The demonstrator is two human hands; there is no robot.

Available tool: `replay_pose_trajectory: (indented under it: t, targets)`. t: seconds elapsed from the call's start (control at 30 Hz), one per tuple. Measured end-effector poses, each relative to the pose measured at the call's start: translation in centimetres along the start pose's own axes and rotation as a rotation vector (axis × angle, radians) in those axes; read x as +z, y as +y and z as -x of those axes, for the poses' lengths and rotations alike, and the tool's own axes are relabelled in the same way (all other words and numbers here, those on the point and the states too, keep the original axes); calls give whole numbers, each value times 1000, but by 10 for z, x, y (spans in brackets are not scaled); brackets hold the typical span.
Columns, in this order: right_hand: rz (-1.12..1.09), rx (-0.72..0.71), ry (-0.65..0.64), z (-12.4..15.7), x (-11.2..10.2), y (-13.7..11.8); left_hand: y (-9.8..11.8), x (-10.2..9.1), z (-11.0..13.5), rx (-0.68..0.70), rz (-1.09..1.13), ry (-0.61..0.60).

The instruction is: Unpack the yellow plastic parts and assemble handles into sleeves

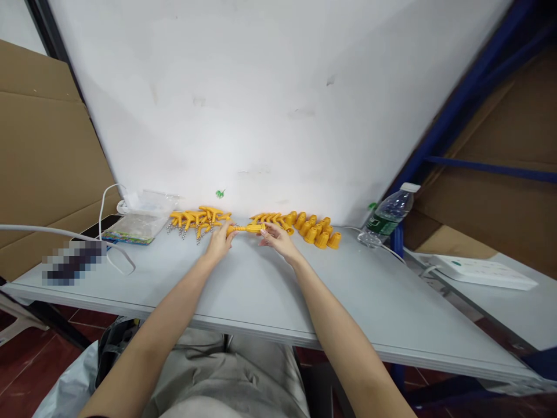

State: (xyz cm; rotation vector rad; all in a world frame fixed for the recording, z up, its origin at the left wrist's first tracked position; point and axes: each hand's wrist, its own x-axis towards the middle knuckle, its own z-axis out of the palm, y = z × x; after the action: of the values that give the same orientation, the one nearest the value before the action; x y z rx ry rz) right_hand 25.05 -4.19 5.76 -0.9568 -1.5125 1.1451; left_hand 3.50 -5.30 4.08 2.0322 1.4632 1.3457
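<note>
A yellow plastic piece with a twisted-looking shaft (242,229) spans the gap between my hands, held level just above the table. My left hand (220,241) is closed on its left end. At its thicker right end, the fingers of my right hand (277,238) are closed around it. Behind my left hand lies a pile of yellow handles with metal spirals (194,219). Several slim yellow parts (270,217) are lined up beyond my right hand. To their right stand rows of yellow ribbed cup-shaped parts (321,226).
On the left are clear plastic bags (134,223), a white cable (101,212) and a blurred dark object (73,264). A water bottle (387,216) leans at the right beside a blue frame post (397,247). A white power strip (487,273) lies farther right. A white panel (270,116) rises behind.
</note>
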Motion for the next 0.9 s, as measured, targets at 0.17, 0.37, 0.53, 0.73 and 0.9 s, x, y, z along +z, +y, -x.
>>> replay_pose_trajectory:
  t: [0.17, 0.37, 0.53, 0.73, 0.9]
  targets:
    - [2, 16, -1, 0, 1, 0, 3, -1, 1, -29, 32, -9]
    - [5, 16, 0, 1, 1, -1, 6, -2, 2, -49, 45, 7]
    - [64, 37, 13, 1, 4, -3, 5, 0, 2, -32, 49, 16]
    - [40, 163, 17, 4, 2, -13, 5, 0, 1, -33, 63, 3]
    - [-35, 155, -59, 9, -3, -20, 4, 0, 0, -35, 60, 5]
